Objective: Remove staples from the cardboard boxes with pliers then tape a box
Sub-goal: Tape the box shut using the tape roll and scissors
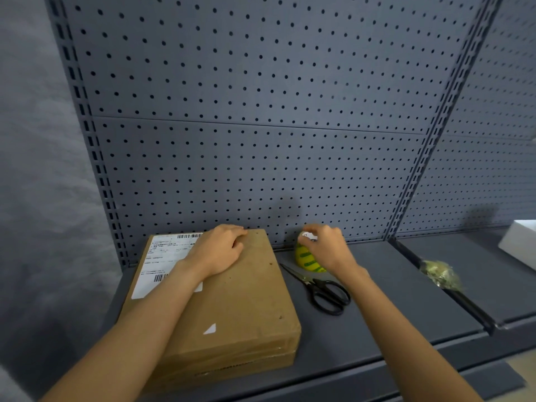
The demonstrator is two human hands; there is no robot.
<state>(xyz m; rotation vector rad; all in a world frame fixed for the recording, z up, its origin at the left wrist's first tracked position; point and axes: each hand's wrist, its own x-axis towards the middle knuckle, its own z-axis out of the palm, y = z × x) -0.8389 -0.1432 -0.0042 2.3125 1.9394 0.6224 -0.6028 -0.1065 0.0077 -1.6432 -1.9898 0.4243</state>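
A flat brown cardboard box (237,303) with a white shipping label lies on the grey shelf (391,300). My left hand (220,250) rests on the far end of the box's top, fingers curled loosely and holding nothing. To the right of the box stands a yellow tape roll with green stripes (307,261), against the back wall. My right hand (327,245) is closed over the roll's top. Black scissors (324,291) lie shut on the shelf just in front of the roll. No pliers are in view.
A grey pegboard wall (261,126) rises behind the shelf. On the neighbouring shelf to the right lie a crumpled greenish wad (441,274) and a white box (519,242) at the frame's edge. The shelf's front edge runs near my forearms.
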